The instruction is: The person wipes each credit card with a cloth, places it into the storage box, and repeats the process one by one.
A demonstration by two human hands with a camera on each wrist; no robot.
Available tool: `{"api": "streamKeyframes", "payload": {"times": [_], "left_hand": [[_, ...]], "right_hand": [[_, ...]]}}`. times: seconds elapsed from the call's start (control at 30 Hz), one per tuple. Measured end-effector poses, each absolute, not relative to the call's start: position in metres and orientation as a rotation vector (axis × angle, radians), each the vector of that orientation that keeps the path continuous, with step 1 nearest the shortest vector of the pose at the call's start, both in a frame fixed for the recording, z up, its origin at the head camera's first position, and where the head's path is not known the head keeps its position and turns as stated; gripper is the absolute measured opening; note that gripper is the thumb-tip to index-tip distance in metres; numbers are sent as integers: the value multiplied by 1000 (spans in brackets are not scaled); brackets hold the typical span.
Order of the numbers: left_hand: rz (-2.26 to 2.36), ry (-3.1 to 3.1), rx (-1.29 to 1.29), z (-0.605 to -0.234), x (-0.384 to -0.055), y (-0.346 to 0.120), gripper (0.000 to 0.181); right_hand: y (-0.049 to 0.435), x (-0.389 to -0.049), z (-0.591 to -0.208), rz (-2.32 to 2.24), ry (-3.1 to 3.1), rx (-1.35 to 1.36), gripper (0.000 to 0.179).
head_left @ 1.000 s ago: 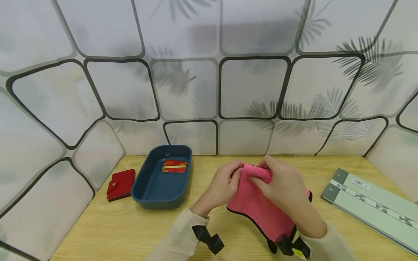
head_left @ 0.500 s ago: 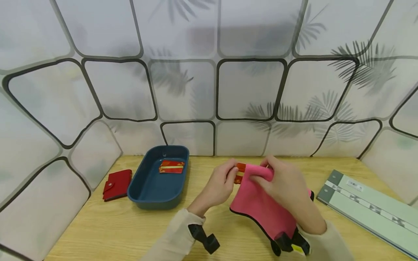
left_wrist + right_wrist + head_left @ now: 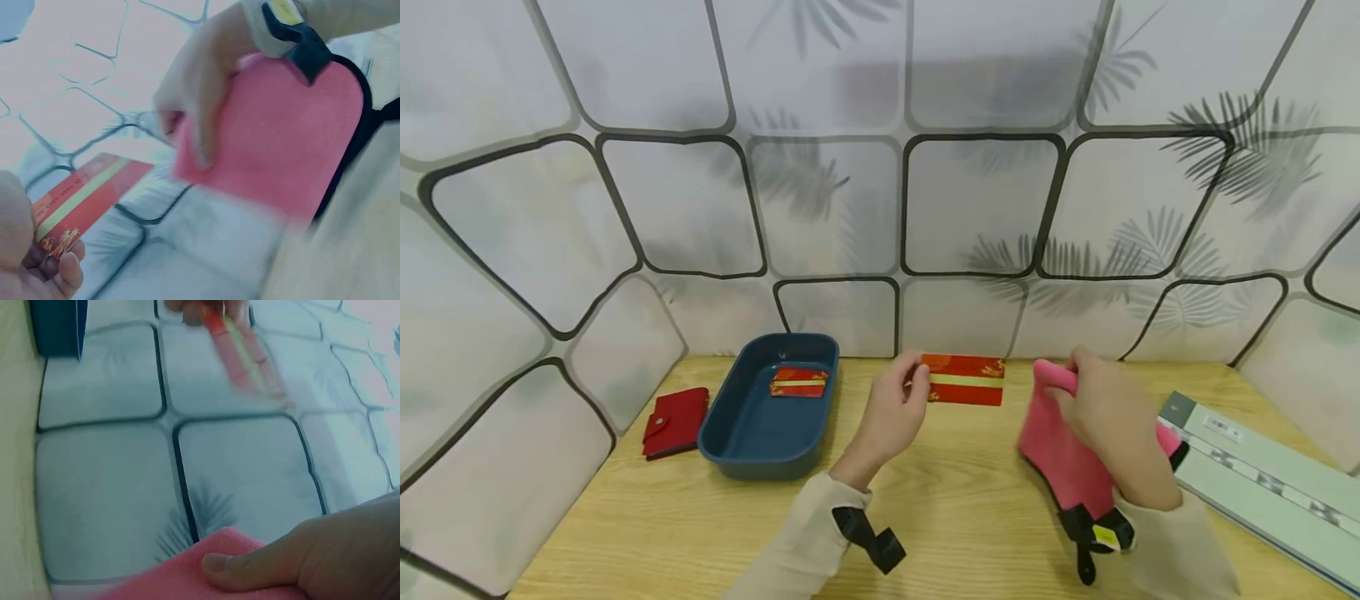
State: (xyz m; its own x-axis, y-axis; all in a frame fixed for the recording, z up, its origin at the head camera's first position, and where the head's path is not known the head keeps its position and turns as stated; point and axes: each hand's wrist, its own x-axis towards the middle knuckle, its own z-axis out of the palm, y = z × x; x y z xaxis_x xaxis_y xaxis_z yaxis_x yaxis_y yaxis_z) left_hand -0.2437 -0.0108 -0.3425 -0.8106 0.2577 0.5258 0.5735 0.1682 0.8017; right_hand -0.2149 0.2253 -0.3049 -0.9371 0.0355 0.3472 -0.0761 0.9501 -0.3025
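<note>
By one short end, my left hand pinches a red card with a pale yellow stripe, held up above the table. Gold decoration and small lettering show on this card in the left wrist view. Off to the right, my right hand grips the top edge of a pink cloth piece with black edging, which hangs down; whether it is a pouch I cannot tell. The right thumb lies on the pink cloth in the right wrist view. Card and cloth are apart.
To the left stands a blue plastic tray with a similar red card lying in it. A red snap wallet is beside the tray. At the right lies a pale green binder-like book. A patterned curtain rises behind the table.
The red card came into view at the pink cloth's upper edge and is now fully clear of it in my left hand. My right hand has moved right with the cloth.
</note>
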Motion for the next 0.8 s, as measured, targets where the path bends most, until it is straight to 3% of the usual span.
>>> {"api": "streamKeyframes", "payload": {"times": [0.17, 0.8], "left_hand": [[-1729, -2086, -694, -337, -245, -17, 20], [-1667, -2208, -631, -330, -245, -27, 20]], "right_hand": [[240, -212, -299, 435, -2734, -20, 22], [222, -210, -298, 542, -2756, 88, 29]]}}
